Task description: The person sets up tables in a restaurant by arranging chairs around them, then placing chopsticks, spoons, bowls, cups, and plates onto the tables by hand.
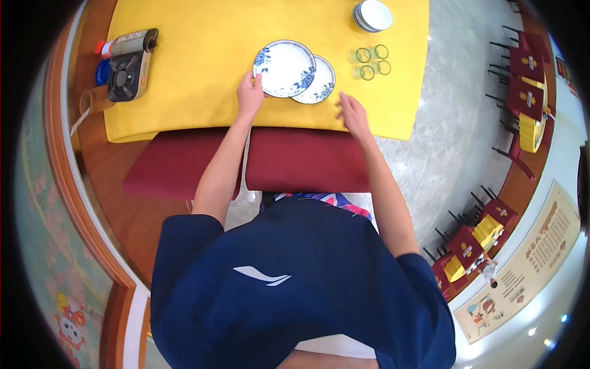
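My left hand [251, 96] grips the left rim of a white plate [284, 69] with blue flowers. This plate overlaps the left part of a second blue-flowered plate [323, 79] on the yellow tablecloth [203, 74]. To the right of the second plate is my right hand [353, 114], apart from it, fingers spread and nothing held. Several small clear glasses [367, 72] stand together beyond my right hand. A stack of white bowls [375, 16] is at the table's far right.
A portable gas stove [129, 75] sits at the table's left edge, with a gas canister [126, 44] behind it. Two dark red chair seats [307, 160] line the near edge. More red chairs [527, 64] stand far right, and a person [488, 269] is in the distance.
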`<state>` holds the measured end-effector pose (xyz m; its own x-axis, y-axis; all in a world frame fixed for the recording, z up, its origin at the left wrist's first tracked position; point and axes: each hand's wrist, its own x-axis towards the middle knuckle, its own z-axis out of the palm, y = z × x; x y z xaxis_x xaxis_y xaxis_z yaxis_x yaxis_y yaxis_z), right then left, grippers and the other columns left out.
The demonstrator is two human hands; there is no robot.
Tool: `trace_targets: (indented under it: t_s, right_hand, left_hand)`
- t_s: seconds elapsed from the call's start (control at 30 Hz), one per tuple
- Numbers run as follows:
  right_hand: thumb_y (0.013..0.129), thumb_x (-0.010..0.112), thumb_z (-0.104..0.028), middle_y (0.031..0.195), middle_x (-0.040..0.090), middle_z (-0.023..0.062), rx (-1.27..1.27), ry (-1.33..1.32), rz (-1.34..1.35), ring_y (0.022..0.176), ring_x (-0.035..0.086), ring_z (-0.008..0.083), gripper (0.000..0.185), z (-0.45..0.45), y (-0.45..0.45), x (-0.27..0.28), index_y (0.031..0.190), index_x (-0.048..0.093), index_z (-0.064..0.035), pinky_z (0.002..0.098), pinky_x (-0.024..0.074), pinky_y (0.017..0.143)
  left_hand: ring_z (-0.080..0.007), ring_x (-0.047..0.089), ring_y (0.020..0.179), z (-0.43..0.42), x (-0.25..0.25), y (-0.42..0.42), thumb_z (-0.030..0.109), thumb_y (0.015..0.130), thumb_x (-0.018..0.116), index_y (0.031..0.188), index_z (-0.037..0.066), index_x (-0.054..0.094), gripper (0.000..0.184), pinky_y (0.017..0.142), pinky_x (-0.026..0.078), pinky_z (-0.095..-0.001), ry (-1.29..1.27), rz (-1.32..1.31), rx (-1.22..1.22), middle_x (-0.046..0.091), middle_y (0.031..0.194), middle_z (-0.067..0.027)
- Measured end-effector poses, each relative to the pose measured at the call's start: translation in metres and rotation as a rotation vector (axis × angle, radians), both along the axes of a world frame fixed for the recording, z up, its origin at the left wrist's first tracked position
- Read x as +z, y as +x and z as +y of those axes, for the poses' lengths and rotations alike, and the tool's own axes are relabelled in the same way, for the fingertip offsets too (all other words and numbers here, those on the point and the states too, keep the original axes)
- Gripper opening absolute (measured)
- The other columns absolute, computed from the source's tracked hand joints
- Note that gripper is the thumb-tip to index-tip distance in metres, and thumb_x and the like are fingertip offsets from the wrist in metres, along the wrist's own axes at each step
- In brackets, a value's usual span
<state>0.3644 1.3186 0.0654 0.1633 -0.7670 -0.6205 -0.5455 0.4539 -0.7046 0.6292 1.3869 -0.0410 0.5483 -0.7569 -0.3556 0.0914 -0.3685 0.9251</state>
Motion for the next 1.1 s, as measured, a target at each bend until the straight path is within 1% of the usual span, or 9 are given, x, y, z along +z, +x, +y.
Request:
trace_targets:
  t_s: [0.13, 0.23, 0.4, 0.5, 0.6, 0.77, 0.93, 1.03, 1.1]
  right_hand:
    - [0.093, 0.051, -0.048, 0.071, 0.063, 0.0115, 0.12, -0.068, 0.145, 0.055, 0.056, 0.0145, 0.049, -0.017, 0.038, -0.056, 0.096, 0.06, 0.0007, 0.0293, 0.0459, 0.054]
    - [0.092, 0.048, -0.045, 0.095, 0.064, 0.0306, 0.228, -0.172, 0.419, 0.092, 0.061, 0.0473, 0.054, -0.013, 0.037, -0.082, 0.099, 0.061, 0.0068, 0.0496, 0.0481, 0.083]
    - [0.093, 0.047, -0.045, 0.093, 0.064, 0.0308, 0.161, -0.147, 0.472, 0.091, 0.062, 0.046, 0.055, -0.007, 0.025, -0.094, 0.093, 0.065, 0.0065, 0.05, 0.0489, 0.082]
    - [0.093, 0.047, -0.045, 0.09, 0.064, 0.0308, 0.145, -0.165, 0.541, 0.089, 0.063, 0.0449, 0.055, -0.008, 0.027, -0.096, 0.09, 0.066, 0.0062, 0.0494, 0.0487, 0.081]
    - [0.093, 0.048, -0.045, 0.089, 0.064, 0.0312, 0.155, -0.176, 0.56, 0.088, 0.062, 0.0447, 0.055, -0.011, 0.026, -0.103, 0.089, 0.066, 0.0065, 0.0488, 0.0485, 0.08]
    - [0.093, 0.048, -0.045, 0.09, 0.065, 0.0305, 0.211, -0.183, 0.56, 0.088, 0.064, 0.0435, 0.054, -0.018, 0.025, -0.105, 0.089, 0.068, 0.005, 0.0494, 0.0508, 0.079]
    - [0.093, 0.049, -0.043, 0.093, 0.064, 0.0305, 0.179, -0.185, 0.59, 0.091, 0.063, 0.0449, 0.049, -0.024, 0.031, -0.09, 0.104, 0.056, 0.0044, 0.0499, 0.0504, 0.08]
    - [0.093, 0.049, -0.039, 0.093, 0.062, 0.0327, 0.191, -0.22, 0.456, 0.092, 0.061, 0.0473, 0.045, -0.046, 0.027, -0.1, 0.107, 0.049, 0.0037, 0.0521, 0.0491, 0.08]
    - [0.095, 0.047, -0.036, 0.091, 0.062, 0.0341, 0.235, -0.28, 0.315, 0.091, 0.06, 0.0485, 0.042, -0.058, 0.025, -0.122, 0.106, 0.05, 0.004, 0.0541, 0.0478, 0.079]
  left_hand:
    - [-0.0178, 0.064, 0.054, -0.014, -0.004, -0.043, 0.019, 0.096, 0.052, 0.093, -0.002, 0.054, 0.021, 0.046, 0.05, -0.0297, 0.038, -0.017, 0.001, 0.064, 0.068, -0.0134]
    - [-0.0171, 0.063, 0.052, -0.01, -0.001, -0.053, 0.02, 0.096, 0.052, 0.09, -0.001, 0.054, 0.022, 0.046, 0.048, -0.029, 0.082, -0.054, -0.052, 0.064, 0.066, -0.0125]
    - [-0.0167, 0.062, 0.049, -0.009, -0.012, -0.061, 0.021, 0.095, 0.054, 0.086, -0.001, 0.056, 0.024, 0.048, 0.048, -0.0298, 0.115, -0.12, -0.176, 0.063, 0.062, -0.0123]
    - [-0.0202, 0.063, 0.052, -0.011, -0.024, -0.063, 0.023, 0.093, 0.057, 0.081, -0.001, 0.058, 0.027, 0.054, 0.049, -0.035, 0.096, -0.447, -0.161, 0.062, 0.06, -0.0126]
    - [-0.0277, 0.064, 0.058, -0.009, -0.019, -0.062, 0.027, 0.091, 0.059, 0.078, -0.001, 0.06, 0.031, 0.06, 0.049, -0.0402, 0.18, -0.241, -0.188, 0.063, 0.064, -0.0161]
    - [-0.039, 0.063, 0.07, -0.008, -0.012, -0.057, 0.033, 0.091, 0.057, 0.077, -0.003, 0.061, 0.038, 0.065, 0.048, -0.0455, 0.284, -0.571, -0.348, 0.064, 0.074, -0.0227]
    - [-0.0423, 0.063, 0.075, -0.015, -0.02, -0.053, 0.034, 0.093, 0.052, 0.083, -0.004, 0.059, 0.04, 0.069, 0.048, -0.05, 0.244, -0.611, -0.379, 0.063, 0.078, -0.027]
    - [-0.0421, 0.063, 0.075, -0.021, -0.021, -0.056, 0.034, 0.094, 0.049, 0.09, -0.005, 0.058, 0.041, 0.07, 0.049, -0.0497, 0.333, -0.619, -0.391, 0.063, 0.079, -0.0283]
    - [-0.0411, 0.064, 0.072, -0.026, -0.023, -0.062, 0.032, 0.096, 0.046, 0.097, -0.007, 0.055, 0.04, 0.065, 0.051, -0.0481, 0.344, -0.218, -0.296, 0.064, 0.081, -0.0279]
